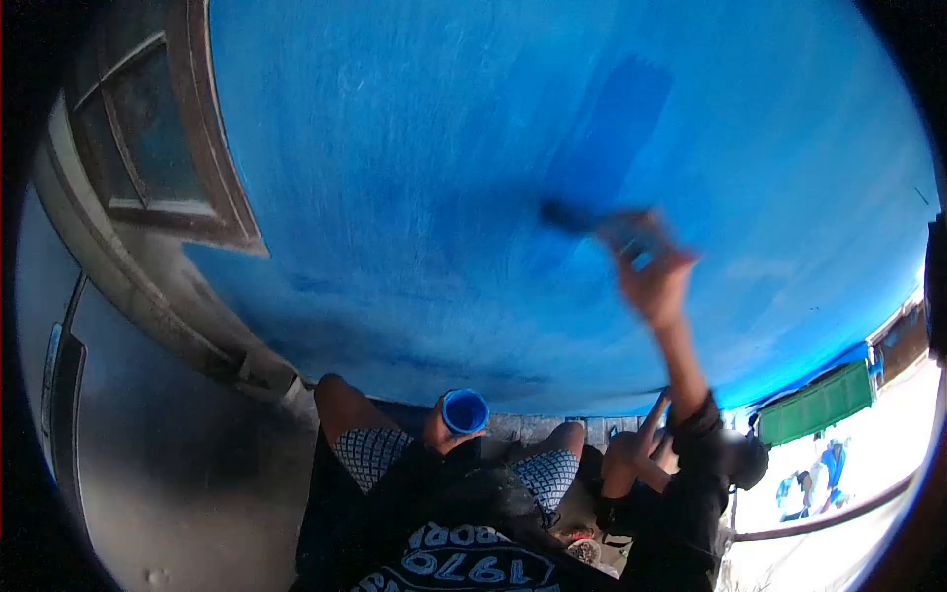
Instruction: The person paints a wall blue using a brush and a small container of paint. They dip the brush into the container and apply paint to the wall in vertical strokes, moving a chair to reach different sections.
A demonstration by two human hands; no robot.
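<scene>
Raised against the blue wall (395, 178), my right hand (646, 261) is closed around a dark paintbrush (569, 216), both blurred by motion. The bristles point left and lie at or very near the wall, just below a darker, wet-looking blue patch (621, 118). Low in front of my body, my left hand (437, 430) grips a cup of blue paint (465, 411) from its left side, with the opening facing up. Part of the left hand is hidden behind the cup.
A brown window frame (222, 197) is at the upper left, above a grey door panel (197, 424). Another person in dark clothes (631, 459) sits close on the right. Beyond are a green cloth (817, 405) and hanging clothes. Small items lie on the ground below.
</scene>
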